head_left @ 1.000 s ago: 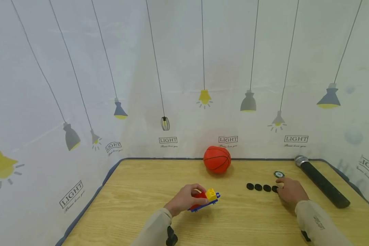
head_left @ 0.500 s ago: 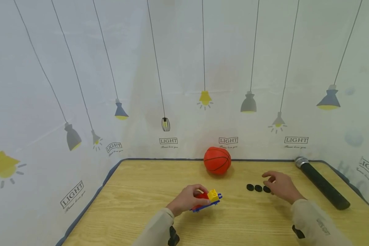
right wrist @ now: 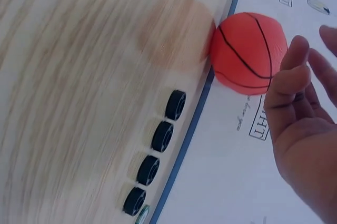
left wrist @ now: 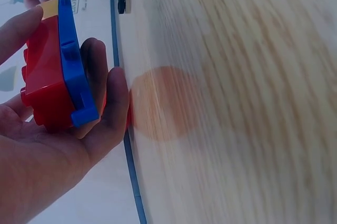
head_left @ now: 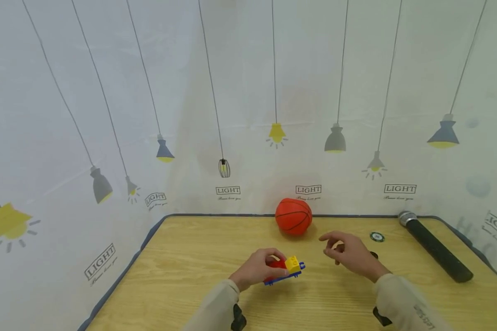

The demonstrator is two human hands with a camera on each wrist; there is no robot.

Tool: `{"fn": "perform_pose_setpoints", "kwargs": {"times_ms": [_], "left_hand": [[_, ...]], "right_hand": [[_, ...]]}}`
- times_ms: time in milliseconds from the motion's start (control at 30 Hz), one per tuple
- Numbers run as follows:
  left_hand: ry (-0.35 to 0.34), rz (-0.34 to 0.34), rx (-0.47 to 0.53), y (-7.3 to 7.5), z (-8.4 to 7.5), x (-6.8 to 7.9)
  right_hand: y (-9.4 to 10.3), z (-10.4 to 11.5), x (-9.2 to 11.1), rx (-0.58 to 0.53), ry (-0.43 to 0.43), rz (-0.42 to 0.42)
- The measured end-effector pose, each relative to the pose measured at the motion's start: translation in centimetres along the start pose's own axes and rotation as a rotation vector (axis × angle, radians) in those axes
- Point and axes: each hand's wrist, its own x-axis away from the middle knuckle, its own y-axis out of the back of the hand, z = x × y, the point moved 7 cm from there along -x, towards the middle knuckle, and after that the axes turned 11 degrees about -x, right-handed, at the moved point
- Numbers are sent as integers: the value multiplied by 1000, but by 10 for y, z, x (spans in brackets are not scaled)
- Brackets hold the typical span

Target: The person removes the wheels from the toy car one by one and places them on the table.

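Note:
My left hand holds a toy brick car above the table. The car has a blue base without wheels, a red block and a yellow block at its front end. Thumb and fingers grip the red block from both sides. To the right, my right hand hovers over the table with loosely bent fingers and nothing in them. Several black toy wheels lie in a row below it. In the head view the hand covers most of that row; one wheel peeks out behind it.
A red toy basketball sits near the table's back edge. Beyond the right hand lie a poker chip and a black microphone with a silver head. A white lamp-print curtain hangs around the wooden table.
My right hand has moved left from the rightmost wheel, along the row, toward the car, uncovering the poker chip. The left hand, with the car, has shifted slightly right.

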Motion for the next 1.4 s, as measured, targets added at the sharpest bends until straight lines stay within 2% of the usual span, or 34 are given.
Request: {"fn": "perform_pose_setpoints", "kwargs": {"times_ms": [100, 233, 333, 567, 900, 1067, 1200, 1400], "left_hand": [[1, -2, -13, 0, 1, -1], [-8, -3, -27, -2, 0, -4], [-22, 3, -16, -6, -3, -6], [-31, 12, 1, -12, -9, -9], [-43, 28, -13, -14, -11, -9], [-98, 47, -17, -11, -11, -6], [-141, 56, 31, -5, -6, 2], [-198, 10, 126, 9, 1, 11]], "right_hand": [[-11, 8, -1, -23, 55, 64], [-26, 17, -2, 8, 144, 137], [-37, 20, -1, 34, 178, 177], [-51, 18, -3, 20, 114, 223], [-56, 16, -2, 5, 80, 221], [-55, 18, -4, -7, 85, 197], [-54, 17, -4, -30, 69, 186], [-47, 15, -4, -19, 69, 124]]}}
